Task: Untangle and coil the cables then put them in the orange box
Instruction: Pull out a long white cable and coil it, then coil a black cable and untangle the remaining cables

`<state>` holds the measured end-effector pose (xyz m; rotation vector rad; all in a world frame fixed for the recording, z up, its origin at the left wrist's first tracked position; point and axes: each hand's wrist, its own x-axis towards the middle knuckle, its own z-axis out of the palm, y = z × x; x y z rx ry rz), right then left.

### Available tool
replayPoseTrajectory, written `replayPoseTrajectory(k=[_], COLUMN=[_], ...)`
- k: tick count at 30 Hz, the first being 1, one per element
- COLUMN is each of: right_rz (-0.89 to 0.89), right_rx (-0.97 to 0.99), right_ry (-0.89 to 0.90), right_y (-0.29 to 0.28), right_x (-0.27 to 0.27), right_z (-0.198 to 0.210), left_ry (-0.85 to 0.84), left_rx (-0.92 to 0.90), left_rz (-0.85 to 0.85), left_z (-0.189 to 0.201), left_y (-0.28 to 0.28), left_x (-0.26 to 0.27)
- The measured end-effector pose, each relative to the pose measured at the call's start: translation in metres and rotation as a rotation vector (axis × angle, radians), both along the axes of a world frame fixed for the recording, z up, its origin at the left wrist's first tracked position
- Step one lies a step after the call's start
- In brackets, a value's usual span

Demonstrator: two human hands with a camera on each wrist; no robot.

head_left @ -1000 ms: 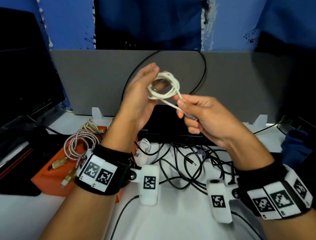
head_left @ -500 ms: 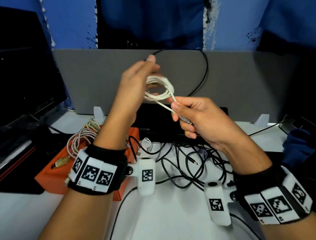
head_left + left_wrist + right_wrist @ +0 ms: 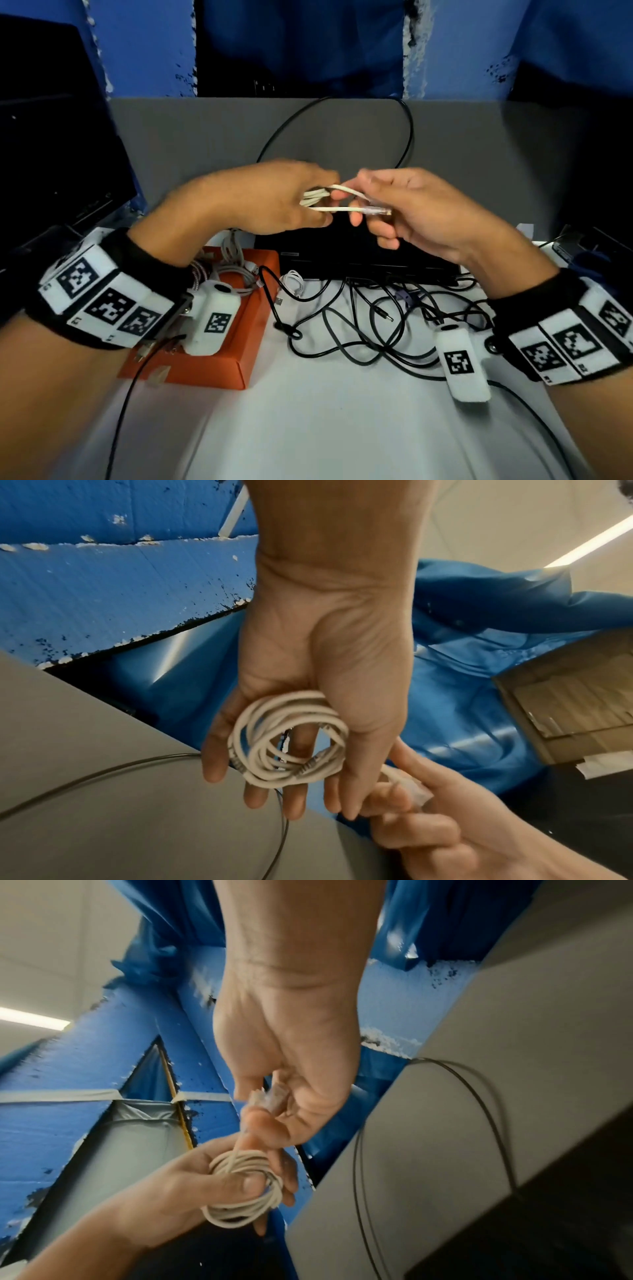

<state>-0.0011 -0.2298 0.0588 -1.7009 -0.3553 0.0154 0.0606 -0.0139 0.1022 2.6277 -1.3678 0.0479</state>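
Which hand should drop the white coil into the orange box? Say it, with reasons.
Left, probably. The left hand grips the white coil and is nearer the orange box; the right hand only pinches the plug end.

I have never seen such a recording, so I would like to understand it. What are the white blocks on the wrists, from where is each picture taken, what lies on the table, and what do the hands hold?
There is no machine: a person works with bare hands. The white blocks with black square patterns are small cameras strapped to the wrists. One picture comes from a head camera looking down; the other two look along each hand. The left hand holds a coiled white round cable between thumb and fingers; the right hand's grip pinches its loose end near the clear plastic plug. On the white table lie tangled thin black cables and a flat orange box with other cables already inside.
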Motion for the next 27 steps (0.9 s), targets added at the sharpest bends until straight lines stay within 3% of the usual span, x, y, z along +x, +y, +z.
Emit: replayPoseTrajectory(k=[2,4,5,7,10,14,19,27], right_rz=[-0.071,-0.145,-0.168,-0.106,0.196,0.382,0.411,0.527], right_rx=[0.07,-0.005,-0.123,-0.571,-1.266,-1.612,-1.725,-1.545], right_ry=[0.055,0.09,0.091,0.039,-0.109,-0.036,0.132,0.332], right_y=[-0.001,0.0,0.003,0.012,0.037,0.051,0.015,-0.026], right_x=[0.013,0.028,0.033,0.038,0.035,0.025,0.01,-0.034], right_z=[-0.01,-0.024,-0.031,-0.051,-0.089,-0.113,-0.103,-0.073], left_ry=[-0.009,-0.02,-0.023,-0.023,-0.009,0.013,0.071,0.018], left_rx=[0.023,0.028,0.03,0.033,0.051,0.089,0.19,0.459], left_rz=[0.032,0.081,0.107,0.146,0.155,0.123,0.086,0.108], left_z=[0.001,0.006,0.009,0.013,0.013,0.001,-0.029,-0.08], left_y=[0.008,0.018,0.022,0.028,0.029,0.022,0.004,-0.049], left_x=[0.002,0.005,0.008,0.012,0.013,0.011,0.012,0.013])
